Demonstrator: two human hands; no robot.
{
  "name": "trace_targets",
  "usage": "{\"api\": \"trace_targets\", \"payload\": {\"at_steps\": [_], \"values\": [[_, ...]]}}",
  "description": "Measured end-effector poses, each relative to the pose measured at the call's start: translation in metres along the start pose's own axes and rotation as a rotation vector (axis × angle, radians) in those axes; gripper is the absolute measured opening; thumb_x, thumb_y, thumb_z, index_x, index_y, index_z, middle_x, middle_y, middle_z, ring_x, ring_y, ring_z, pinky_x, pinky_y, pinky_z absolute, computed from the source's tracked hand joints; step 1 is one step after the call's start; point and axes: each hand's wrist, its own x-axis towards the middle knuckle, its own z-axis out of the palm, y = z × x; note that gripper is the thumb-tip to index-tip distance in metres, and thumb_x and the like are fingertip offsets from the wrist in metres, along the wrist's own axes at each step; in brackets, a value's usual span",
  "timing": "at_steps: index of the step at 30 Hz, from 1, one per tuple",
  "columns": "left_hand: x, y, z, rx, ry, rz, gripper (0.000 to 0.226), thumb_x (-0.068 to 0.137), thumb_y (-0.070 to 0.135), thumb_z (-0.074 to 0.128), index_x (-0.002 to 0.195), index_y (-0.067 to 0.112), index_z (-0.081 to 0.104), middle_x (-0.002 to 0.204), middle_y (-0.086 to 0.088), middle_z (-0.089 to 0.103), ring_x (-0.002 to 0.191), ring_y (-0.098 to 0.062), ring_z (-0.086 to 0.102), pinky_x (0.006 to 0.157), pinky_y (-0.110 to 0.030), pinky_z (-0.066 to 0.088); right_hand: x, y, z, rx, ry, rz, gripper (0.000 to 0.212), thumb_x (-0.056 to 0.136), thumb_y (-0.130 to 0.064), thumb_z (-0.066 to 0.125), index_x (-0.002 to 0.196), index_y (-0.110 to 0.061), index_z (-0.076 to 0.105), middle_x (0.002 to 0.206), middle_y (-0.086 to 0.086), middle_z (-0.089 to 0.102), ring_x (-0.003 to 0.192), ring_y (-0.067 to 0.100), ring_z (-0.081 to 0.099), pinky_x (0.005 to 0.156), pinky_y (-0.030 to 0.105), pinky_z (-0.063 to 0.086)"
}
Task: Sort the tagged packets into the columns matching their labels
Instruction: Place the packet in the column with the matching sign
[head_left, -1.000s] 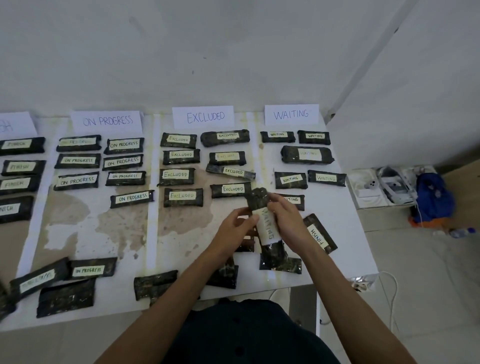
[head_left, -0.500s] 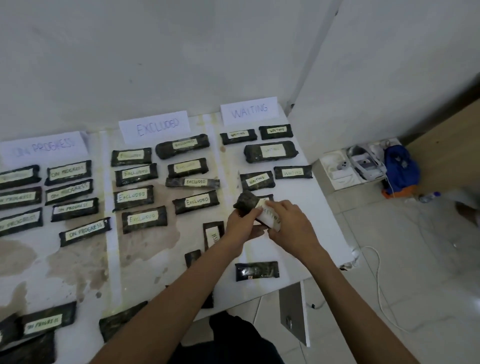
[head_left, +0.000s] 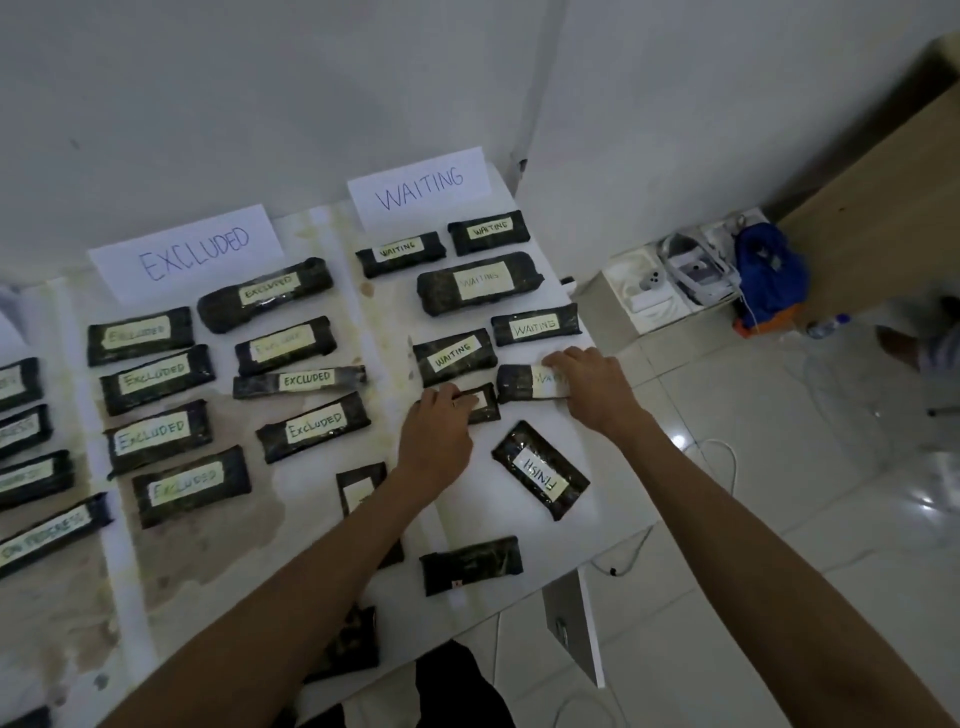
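The right hand (head_left: 582, 387) pressed flat on the dark wrapped "WAITING" packet (head_left: 524, 383), lying crosswise; the left hand (head_left: 436, 436) seemingly rested on a neighbouring packet (head_left: 483, 404).

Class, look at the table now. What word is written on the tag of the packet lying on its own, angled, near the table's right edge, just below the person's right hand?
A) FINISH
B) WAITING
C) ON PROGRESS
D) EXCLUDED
A: the angled packet below the right hand carries a white tag that reads FINISH, though it lies in the column under the WAITING sign.
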Motion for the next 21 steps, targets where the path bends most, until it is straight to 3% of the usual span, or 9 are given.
{"api": "trace_targets", "payload": {"at_steps": [4,10,14,21], "values": [[0.000,-0.009,-0.001,0.028,0.011,0.048,0.047,0.066,-0.002,0.066,0.113,0.006,0.061,0.106,-0.017,0.060,0.091,-0.037,0.057,0.065,-0.039,0.046,0.003,0.001,0.007,0.008,0.007,0.001,0.055,0.078,-0.002,0.058,0.130,-0.017,0.049,0.125,0.008,0.054,0.111,0.032,0.049,0.088,0.041,0.037],[-0.010,-0.006,-0.011,-0.068,0.030,0.079,0.049,0.070,0.004,0.065,0.119,0.006,0.057,0.116,-0.017,0.057,0.104,-0.036,0.052,0.078,-0.042,0.046,-0.012,-0.007,0.009,0.154,0.099,0.016,0.067,0.070,-0.001,0.067,0.133,-0.015,0.049,0.130,0.014,0.051,0.117,0.034,0.048,0.095,0.044,0.037],[-0.036,-0.011,-0.012,-0.141,0.035,0.060,0.046,0.074,0.012,0.058,0.120,0.009,0.056,0.119,-0.014,0.054,0.107,-0.033,0.048,0.083,-0.041,0.044,-0.040,-0.033,0.014,0.235,0.179,0.085,0.061,0.073,-0.007,0.069,0.130,-0.013,0.051,0.130,0.015,0.048,0.117,0.032,0.043,0.098,0.040,0.036],[-0.086,-0.025,-0.006,-0.254,0.002,0.018,0.043,0.078,0.024,0.045,0.117,0.012,0.059,0.113,-0.009,0.056,0.104,-0.028,0.049,0.087,-0.039,0.044,-0.079,-0.074,0.050,0.212,-0.068,0.308,0.070,0.076,-0.031,0.071,0.136,-0.015,0.039,0.128,0.013,0.045,0.110,0.032,0.045,0.089,0.041,0.041]]}}
